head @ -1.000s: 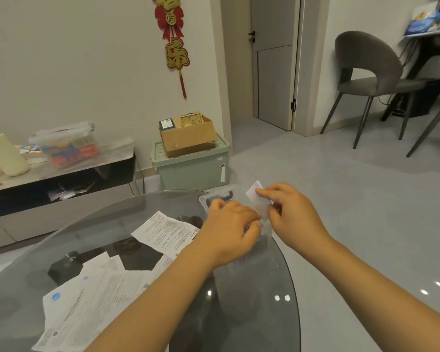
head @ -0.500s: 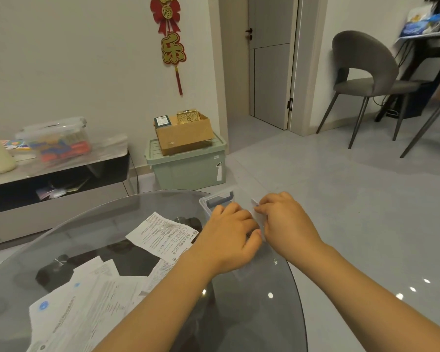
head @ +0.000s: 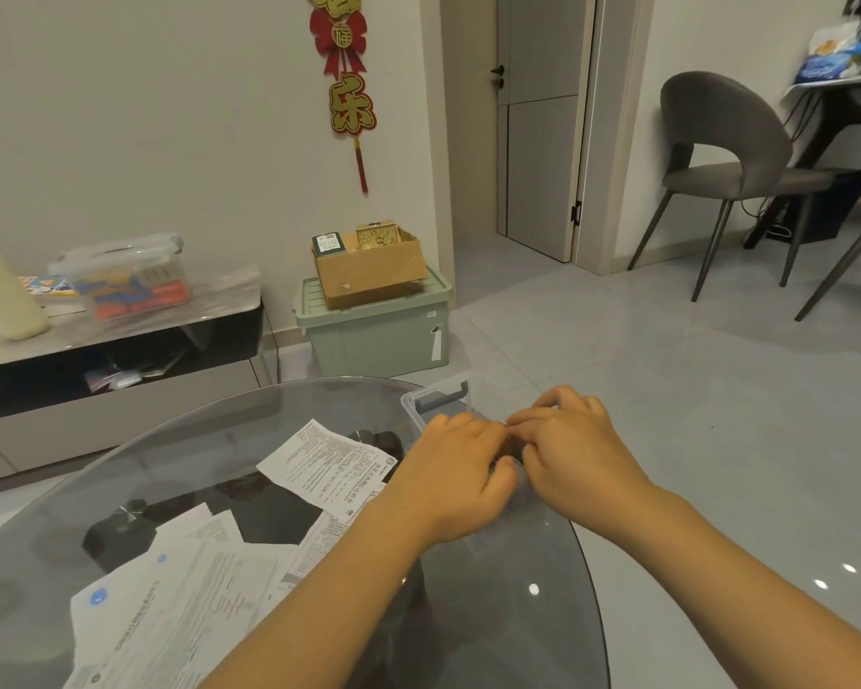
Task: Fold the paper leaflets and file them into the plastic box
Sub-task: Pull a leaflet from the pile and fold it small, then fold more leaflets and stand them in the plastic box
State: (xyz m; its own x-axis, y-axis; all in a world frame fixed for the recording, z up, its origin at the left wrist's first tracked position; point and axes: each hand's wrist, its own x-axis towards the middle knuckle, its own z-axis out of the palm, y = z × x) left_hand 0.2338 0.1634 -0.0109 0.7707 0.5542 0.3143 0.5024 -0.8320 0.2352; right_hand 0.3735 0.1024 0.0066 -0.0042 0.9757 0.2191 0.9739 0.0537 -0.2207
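Observation:
A clear plastic box (head: 415, 409) with a grey-blue handle stands at the far right edge of the round glass table (head: 508, 619). Both hands are over it, close together. My right hand (head: 575, 455) has its fingers curled down into the box, and the small folded leaflet it pinches is almost wholly hidden. My left hand (head: 461, 477) lies over the box's left side with fingers bent downward; its fingertips are hidden. Unfolded printed leaflets lie loose on the glass: one (head: 326, 464) just left of my left hand, and more (head: 180, 614) near the front left.
The table's rim curves off just right of the box, with grey floor tiles beyond. A green storage bin (head: 374, 340) carrying a cardboard box stands by the wall. A low cabinet (head: 120, 335) is at left, a grey chair (head: 726, 156) at back right.
My right hand has lowered the folded leaflet from above the box down into it, so the paper has dropped out of sight. My left hand has stayed on the box.

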